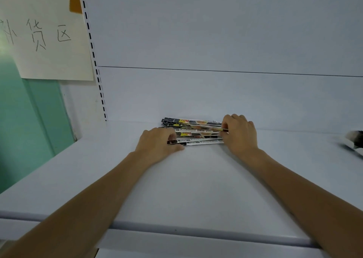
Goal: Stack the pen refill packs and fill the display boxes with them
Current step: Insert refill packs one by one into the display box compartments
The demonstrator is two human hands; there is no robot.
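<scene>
Both forearms reach forward over the white shelf [196, 189]. The left hand [158, 142] closes its grip, fingers curled, over the left ends of the pen refill packs [196, 133]. The right hand [240, 133] pinches their right ends. The packs lie fanned near the back wall [216, 92], with a wide stretch of shelf between them and the front edge.

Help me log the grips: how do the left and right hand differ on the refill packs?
The left hand holds the left end of the refill packs, at the near ones; the right hand holds the right end, farther back. The left hand lies low on the shelf; the right hand arches higher, pinching. Both grip the same pile.
</scene>
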